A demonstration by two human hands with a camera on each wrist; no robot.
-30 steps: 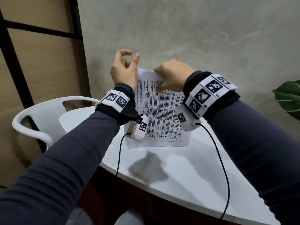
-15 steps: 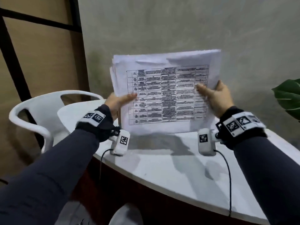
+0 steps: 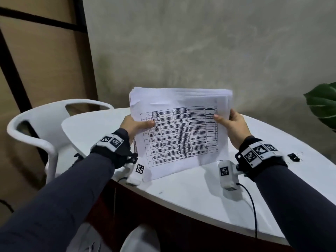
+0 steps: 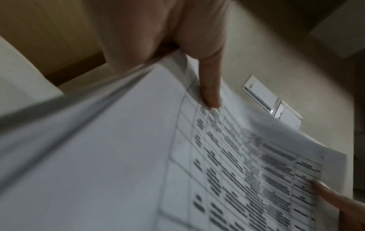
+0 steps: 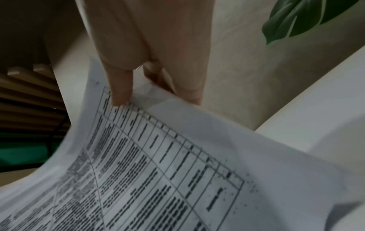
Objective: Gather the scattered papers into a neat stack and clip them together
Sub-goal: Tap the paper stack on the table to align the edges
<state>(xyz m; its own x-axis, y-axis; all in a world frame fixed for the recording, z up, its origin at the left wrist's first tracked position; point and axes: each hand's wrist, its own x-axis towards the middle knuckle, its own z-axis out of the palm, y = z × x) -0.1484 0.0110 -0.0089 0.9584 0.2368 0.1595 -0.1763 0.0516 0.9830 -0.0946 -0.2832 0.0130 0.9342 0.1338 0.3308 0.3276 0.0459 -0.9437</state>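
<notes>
Left hand (image 3: pixel 131 124), right hand (image 3: pixel 234 124) pinch side edges of paper stack (image 3: pixel 181 131) (thin, printed grid), bottom edge on smooth white table (image 3: pixel 190 197).

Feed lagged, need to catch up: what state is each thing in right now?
Paper stack: stood on its long edge on the table, top edges slightly uneven, unclipped.
Left hand: grips the stack's left side.
Right hand: grips its right side.
Binder clip: lying on the table, unused.

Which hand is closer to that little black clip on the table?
Right. The right hand grips the paper stack on the side where the binder clip lies; the left hand grips the stack's far side.
</notes>
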